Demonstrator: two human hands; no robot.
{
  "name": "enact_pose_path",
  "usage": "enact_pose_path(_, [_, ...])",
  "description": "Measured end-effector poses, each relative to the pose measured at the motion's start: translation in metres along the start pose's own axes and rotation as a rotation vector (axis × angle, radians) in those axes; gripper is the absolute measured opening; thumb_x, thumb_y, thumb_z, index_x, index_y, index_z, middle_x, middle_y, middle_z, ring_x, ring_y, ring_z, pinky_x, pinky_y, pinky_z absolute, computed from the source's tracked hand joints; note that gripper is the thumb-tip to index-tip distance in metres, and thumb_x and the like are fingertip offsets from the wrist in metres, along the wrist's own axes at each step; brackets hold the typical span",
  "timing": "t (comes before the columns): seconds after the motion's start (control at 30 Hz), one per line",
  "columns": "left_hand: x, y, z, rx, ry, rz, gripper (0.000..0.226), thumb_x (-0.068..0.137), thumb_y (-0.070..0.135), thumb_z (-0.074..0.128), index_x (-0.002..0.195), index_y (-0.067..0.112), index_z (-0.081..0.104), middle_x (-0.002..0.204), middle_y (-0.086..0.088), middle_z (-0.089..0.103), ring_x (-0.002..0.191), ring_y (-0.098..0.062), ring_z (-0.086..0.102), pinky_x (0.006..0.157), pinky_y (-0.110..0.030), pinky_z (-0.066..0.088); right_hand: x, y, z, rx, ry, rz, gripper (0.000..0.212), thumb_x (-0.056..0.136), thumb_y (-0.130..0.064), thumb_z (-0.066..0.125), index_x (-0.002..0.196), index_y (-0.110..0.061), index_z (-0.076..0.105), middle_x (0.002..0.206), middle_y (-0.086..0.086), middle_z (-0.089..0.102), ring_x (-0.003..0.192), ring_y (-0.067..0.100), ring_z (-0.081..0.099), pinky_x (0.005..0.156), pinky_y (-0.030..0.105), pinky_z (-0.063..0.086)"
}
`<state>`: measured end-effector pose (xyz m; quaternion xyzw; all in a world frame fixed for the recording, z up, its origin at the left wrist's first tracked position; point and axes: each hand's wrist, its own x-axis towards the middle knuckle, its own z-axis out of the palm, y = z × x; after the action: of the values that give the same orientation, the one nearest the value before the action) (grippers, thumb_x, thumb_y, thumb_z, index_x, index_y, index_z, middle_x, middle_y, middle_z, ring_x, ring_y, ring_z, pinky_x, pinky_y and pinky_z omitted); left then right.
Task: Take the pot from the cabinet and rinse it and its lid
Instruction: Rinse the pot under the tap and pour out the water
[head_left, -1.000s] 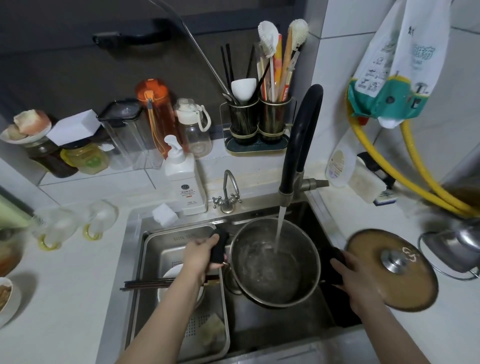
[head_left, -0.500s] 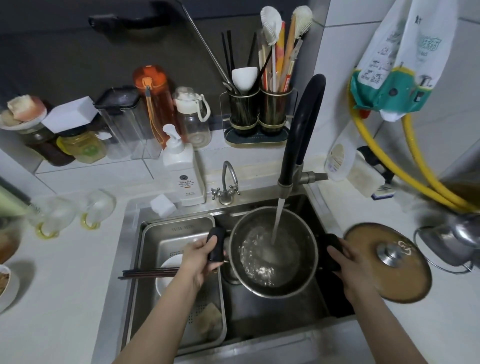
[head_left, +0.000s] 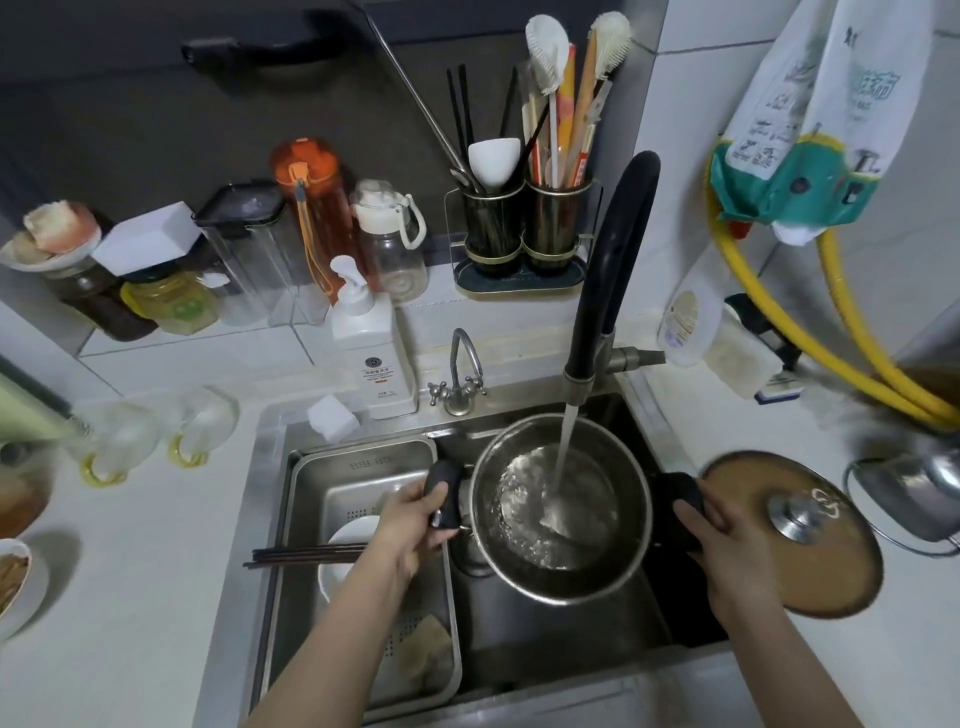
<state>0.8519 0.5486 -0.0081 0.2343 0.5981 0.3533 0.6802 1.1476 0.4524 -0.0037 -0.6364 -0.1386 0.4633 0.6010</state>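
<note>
Inside held pot, swirling water

The kettle and bowl are cut off by the frame edges.

My two arms come up from the bottom edge of the frame, both bare: no sleeves, no gloves. My left hand at lower centre has no ring or watch that I can see. My right hand at lower right is just as plain, wrist uncovered, with no band, strap or marking anywhere along the forearm.
</note>
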Motion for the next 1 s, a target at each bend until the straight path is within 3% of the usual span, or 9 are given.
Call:
enact_pose_path(0.1, [0.001, -0.002, -0.008, -0.008, -0.036, -0.003, 0.021, 0.089, 0.003, 0.057, 0.109, 0.007, 0.06, 0.088, -0.011, 0.067, 0.071, -0.021, 0.066, 0.052, -0.032, 0.06, -0.002, 0.003, -0.008, -0.006, -0.026, -0.004, 0.045, 0.085, -0.004, 0.062, 0.127, -0.015, 0.054, 0.12, 0.004, 0.065, 0.106, 0.018, 0.062, 0.085, 0.035, 0.049])
enact_pose_path(0.27, [0.01, 0.006, -0.011, -0.022, -0.006, 0.005, 0.014, 0.092, 0.002, 0.053, 0.099, 0.01, 0.061, 0.068, -0.003, 0.072, 0.06, -0.017, 0.069, 0.051, -0.033, 0.059, 0.007, -0.006, 0.007, -0.032, -0.09, 0.03, 0.041, 0.084, -0.004, 0.062, 0.124, -0.015, 0.056, 0.122, 0.005, 0.064, 0.111, 0.023, 0.061, 0.09, 0.039, 0.05])
enact_pose_path(0.37, [0.012, 0.002, 0.004, 0.049, -0.027, 0.039, 0.026, 0.09, 0.0, 0.055, 0.114, 0.01, 0.057, 0.086, -0.004, 0.065, 0.071, -0.017, 0.064, 0.06, -0.033, 0.058, 0.008, -0.012, 0.002, 0.002, -0.074, -0.019, 0.038, 0.084, -0.002, 0.061, 0.118, -0.019, 0.059, 0.115, -0.001, 0.067, 0.112, 0.023, 0.06, 0.091, 0.037, 0.052])
enact_pose_path(0.47, [0.009, 0.001, 0.017, 0.089, -0.043, 0.065, 0.028, 0.088, -0.003, 0.056, 0.113, 0.011, 0.056, 0.09, -0.003, 0.064, 0.066, -0.013, 0.068, 0.05, -0.025, 0.057, 0.005, -0.016, -0.008, 0.002, -0.053, -0.052, 0.045, 0.077, -0.013, 0.07, 0.119, -0.023, 0.06, 0.121, -0.004, 0.065, 0.118, 0.019, 0.057, 0.1, 0.039, 0.046])
enact_pose_path(0.6, [0.011, 0.004, 0.021, 0.177, -0.051, 0.1, 0.033, 0.086, 0.001, 0.062, 0.118, 0.003, 0.056, 0.088, -0.002, 0.063, 0.075, -0.015, 0.062, 0.048, -0.021, 0.055, 0.007, -0.019, -0.016, -0.011, -0.038, -0.068, 0.045, 0.085, 0.0, 0.06, 0.126, -0.018, 0.055, 0.127, 0.002, 0.061, 0.117, 0.021, 0.056, 0.103, 0.041, 0.043])
enact_pose_path(0.73, [0.006, 0.018, 0.023, 0.22, -0.03, 0.183, 0.021, 0.087, 0.007, 0.063, 0.105, -0.004, 0.062, 0.068, -0.001, 0.065, 0.047, -0.002, 0.06, 0.04, -0.013, 0.044, 0.003, -0.006, -0.015, -0.019, -0.006, -0.035, 0.044, 0.086, -0.001, 0.059, 0.128, -0.009, 0.053, 0.12, 0.01, 0.064, 0.105, 0.025, 0.062, 0.089, 0.037, 0.049])
enact_pose_path(0.83, [0.003, 0.029, 0.021, 0.23, 0.024, 0.279, 0.014, 0.089, 0.004, 0.059, 0.099, -0.005, 0.064, 0.047, 0.007, 0.064, 0.034, 0.002, 0.053, 0.033, -0.008, 0.035, 0.004, 0.008, -0.009, -0.092, 0.021, 0.0, 0.037, 0.086, -0.007, 0.062, 0.123, -0.011, 0.058, 0.115, 0.011, 0.067, 0.1, 0.027, 0.064, 0.092, 0.045, 0.05])
enact_pose_path(0.9, [-0.001, 0.033, 0.014, 0.268, 0.032, 0.353, 0.02, 0.089, 0.002, 0.058, 0.107, -0.006, 0.063, 0.065, 0.001, 0.072, 0.047, 0.001, 0.059, 0.046, -0.007, 0.044, 0.004, 0.01, -0.003, -0.204, 0.016, -0.033, 0.033, 0.087, -0.011, 0.061, 0.12, -0.014, 0.06, 0.11, 0.01, 0.068, 0.097, 0.027, 0.064, 0.094, 0.048, 0.05])
enact_pose_path(1.0, [-0.009, 0.033, 0.003, 0.331, -0.031, 0.435, 0.04, 0.087, -0.006, 0.056, 0.126, 0.004, 0.055, 0.11, -0.005, 0.065, 0.093, -0.015, 0.063, 0.092, -0.03, 0.05, 0.002, 0.009, 0.003, -0.464, -0.031, -0.148, 0.037, 0.088, -0.016, 0.061, 0.124, -0.024, 0.058, 0.125, 0.006, 0.062, 0.114, 0.025, 0.058, 0.102, 0.047, 0.045])
